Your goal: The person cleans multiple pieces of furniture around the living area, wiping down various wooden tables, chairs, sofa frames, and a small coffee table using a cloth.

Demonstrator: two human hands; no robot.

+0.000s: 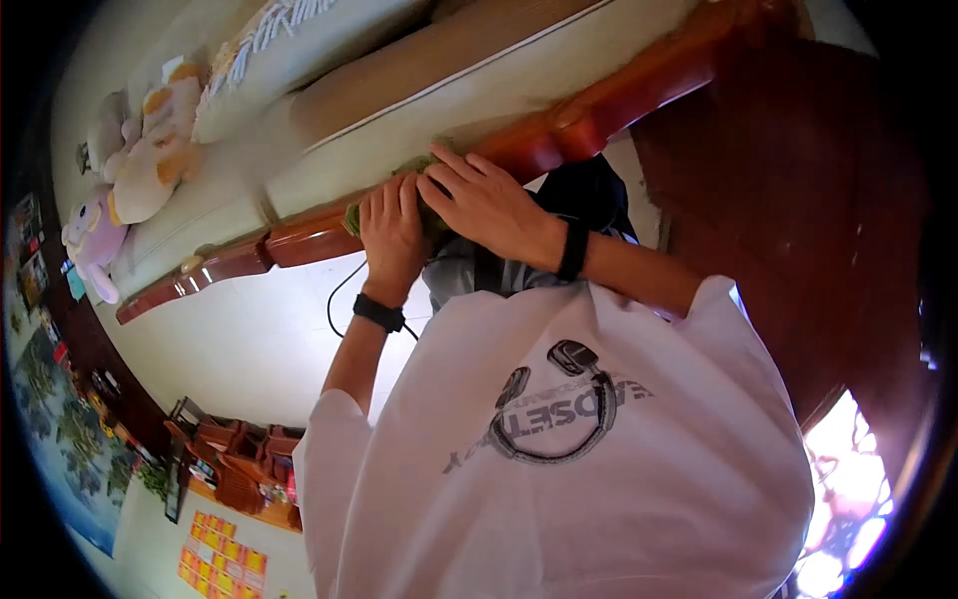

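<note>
A crumpled green cloth point(353, 219) lies over the red-brown wooden front rail point(317, 236) of a long padded seat. My left hand point(392, 235) is closed over the cloth, fingers bent across it and pointing up the frame. Close beside it, my right hand point(494, 208) comes in from the right, with its fingers bent over another part of the cloth. Its fingertips reach the edge of the pale cushion. Both hands cover most of the cloth, and their thumbs are hard to make out. A black band is on each wrist.
The pale seat cushion point(249, 170) runs along the rail. Plush toys point(150, 180) sit at its far left end. A thin black cable point(331, 307) hangs over the pale floor point(239, 344). Carved wooden furniture point(235, 449) stands lower left, and a dark red-brown surface point(778, 190) fills the right.
</note>
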